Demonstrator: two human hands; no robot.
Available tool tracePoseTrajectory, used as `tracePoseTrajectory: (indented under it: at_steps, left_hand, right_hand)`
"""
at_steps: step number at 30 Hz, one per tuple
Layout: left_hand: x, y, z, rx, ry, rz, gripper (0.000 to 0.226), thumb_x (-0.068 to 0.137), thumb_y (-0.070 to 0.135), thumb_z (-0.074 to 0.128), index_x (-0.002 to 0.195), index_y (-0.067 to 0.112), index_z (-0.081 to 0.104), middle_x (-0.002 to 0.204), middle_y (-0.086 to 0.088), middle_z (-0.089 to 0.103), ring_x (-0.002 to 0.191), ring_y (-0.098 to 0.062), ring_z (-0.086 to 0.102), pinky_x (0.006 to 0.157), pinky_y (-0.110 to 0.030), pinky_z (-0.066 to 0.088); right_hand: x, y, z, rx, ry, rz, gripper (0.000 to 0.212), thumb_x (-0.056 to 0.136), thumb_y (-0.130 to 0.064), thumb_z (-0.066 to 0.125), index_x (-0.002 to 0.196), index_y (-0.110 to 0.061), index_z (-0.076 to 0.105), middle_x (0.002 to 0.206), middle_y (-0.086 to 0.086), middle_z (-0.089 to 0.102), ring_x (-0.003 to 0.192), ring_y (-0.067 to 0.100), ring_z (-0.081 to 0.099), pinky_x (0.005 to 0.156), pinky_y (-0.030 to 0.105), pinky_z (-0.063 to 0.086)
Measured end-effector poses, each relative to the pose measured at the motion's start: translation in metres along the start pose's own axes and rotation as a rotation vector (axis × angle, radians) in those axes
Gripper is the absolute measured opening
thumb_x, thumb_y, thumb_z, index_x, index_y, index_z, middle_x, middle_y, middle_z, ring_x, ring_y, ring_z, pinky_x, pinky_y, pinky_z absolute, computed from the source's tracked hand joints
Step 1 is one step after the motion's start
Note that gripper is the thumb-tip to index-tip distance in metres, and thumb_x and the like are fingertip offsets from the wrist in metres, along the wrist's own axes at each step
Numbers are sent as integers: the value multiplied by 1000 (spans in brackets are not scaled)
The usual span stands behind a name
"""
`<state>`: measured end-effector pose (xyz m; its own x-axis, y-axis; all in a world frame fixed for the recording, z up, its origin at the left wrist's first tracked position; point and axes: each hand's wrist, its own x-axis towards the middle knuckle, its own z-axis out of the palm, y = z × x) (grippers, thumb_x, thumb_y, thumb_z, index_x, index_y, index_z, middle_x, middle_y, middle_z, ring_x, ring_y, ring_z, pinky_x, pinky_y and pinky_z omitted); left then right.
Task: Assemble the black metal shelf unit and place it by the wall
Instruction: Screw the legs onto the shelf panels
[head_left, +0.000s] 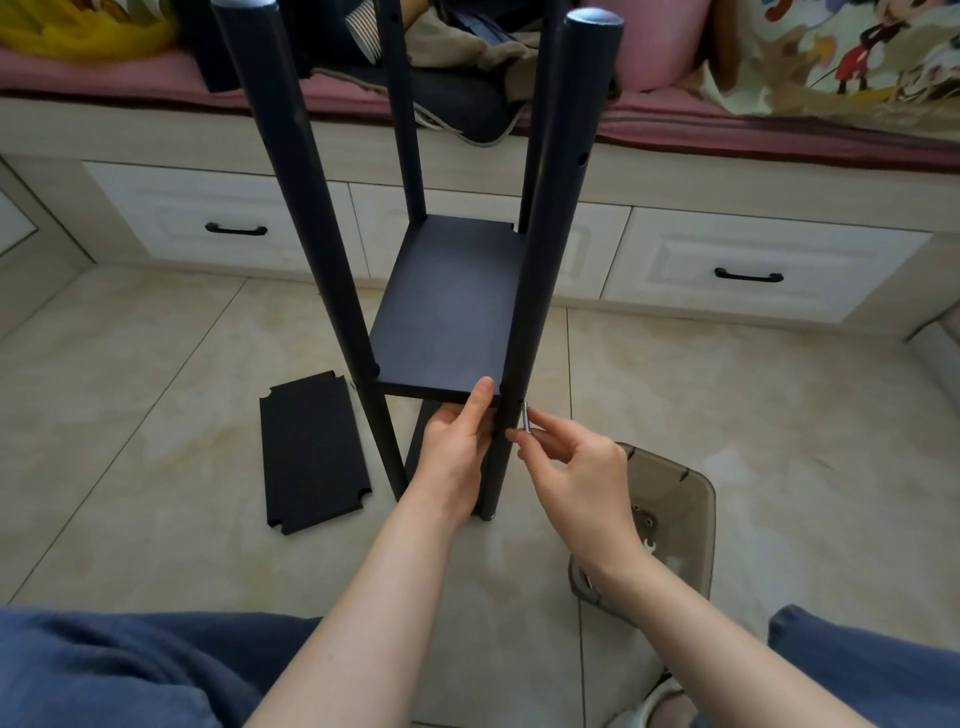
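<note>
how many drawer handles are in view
2: the left handle left of the shelf unit, the right handle right of it. The middle drawer may hide one behind the shelf unit.

1. Left hand (457, 441) and right hand (576, 478): bare; both forearms uncovered down to the lower frame edge.
2. Left trouser leg (104, 670): blue fabric, soft, creased.
3. Right trouser leg (872, 660): the same blue fabric.
4. Footwear (657, 699): light-coloured, only partly visible; type cannot be determined.
</note>
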<state>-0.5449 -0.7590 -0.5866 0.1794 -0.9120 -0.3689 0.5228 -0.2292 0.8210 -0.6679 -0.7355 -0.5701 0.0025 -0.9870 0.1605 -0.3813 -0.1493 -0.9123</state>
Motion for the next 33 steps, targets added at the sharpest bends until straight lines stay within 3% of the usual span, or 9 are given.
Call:
tracePoseTrajectory:
  at_steps: [3, 8, 12, 17, 24, 30, 33]
  left_hand:
    - [-2, 1, 0, 4, 0, -7, 36, 95, 33, 63, 119, 7, 65, 115, -13, 74, 107, -21, 72, 92, -28, 53]
    - [-5, 3, 2, 26, -8, -12, 31, 97, 34, 61, 117, 12, 66, 113, -8, 75, 106, -19, 72, 85, -23, 52]
    - [-6, 3, 2, 21, 6, -10, 25, 97, 35, 60, 113, 17, 66, 111, -5, 76, 105, -17, 72, 81, -20, 52]
    - [-6, 3, 4, 18, 0, -10, 30, 97, 34, 60, 118, 14, 65, 113, -7, 75, 105, -17, 72, 86, -23, 54]
    - [-6, 4, 4, 19, -4, 2, 30, 100, 31, 57, 120, 10, 65, 114, -10, 75, 104, -18, 73, 79, -19, 55]
    - [-5, 3, 6, 29, 1, 19, 36, 101, 29, 56, 127, 4, 61, 119, -14, 72, 108, -22, 71, 94, -26, 54]
    - [-6, 4, 8, 16, 6, 18, 29, 101, 29, 55, 120, 8, 64, 113, -10, 75, 103, -19, 73, 84, -20, 56]
  right_hand:
    - [-1, -1, 1, 27, 0, 13, 30, 90, -9, 70, 120, -10, 69, 102, -7, 73, 91, -12, 66, 81, 4, 48]
    - [10, 2, -4, 126, 29, 131, 21, 95, -9, 63, 106, -24, 71, 95, -5, 76, 87, 3, 71, 80, 19, 55]
    - [10, 1, -4, 153, 16, 144, 21, 93, -9, 65, 100, -28, 69, 94, -4, 76, 88, 6, 71, 83, 27, 58]
    - [11, -4, 0, 252, -16, 187, 16, 90, -7, 70, 103, -15, 70, 92, 0, 77, 85, 6, 73, 83, 21, 57]
    - [19, -4, 0, 318, -40, 209, 12, 92, -5, 66, 103, -8, 67, 91, 4, 77, 80, 6, 73, 71, 15, 54]
    - [23, -2, -1, 343, -55, 229, 9, 94, -4, 62, 101, -7, 66, 86, 4, 76, 77, 11, 73, 69, 15, 53]
    - [25, -2, -2, 323, -60, 238, 7, 92, -6, 66, 98, -10, 66, 85, 4, 77, 77, 11, 74, 69, 15, 53]
